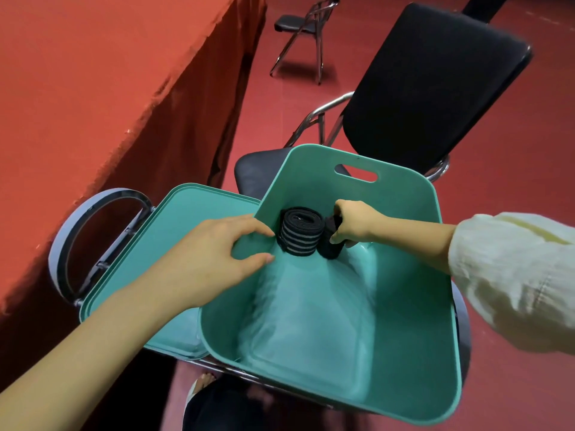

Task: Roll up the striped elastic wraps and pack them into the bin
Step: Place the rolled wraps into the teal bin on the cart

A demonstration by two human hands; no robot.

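Where the bottom edge of the frame cuts in, dark trousers [224, 409] show below a teal bin [413, 321] that fills the lower centre and right. Its teal lid [199, 231] lies open to the left, with a grey handle [56, 250] arching off the lid's far side. The left hand [214, 253] pinches the bin's left wall, thumb inside and fingers over the rim. From the right, in a cream sleeve [513, 275], the right hand [354, 222] reaches into the bin and curls around a dark roll [331, 248]; its stripes cannot be made out. Touching that roll on its left, a rolled striped wrap [300, 233] sits at the bin's far end. Behind the bin is a black chair [435, 88]. A red cloth [93, 88] hangs at upper left, and a folding chair [301, 35] stands on the red floor [513, 188] at top centre.
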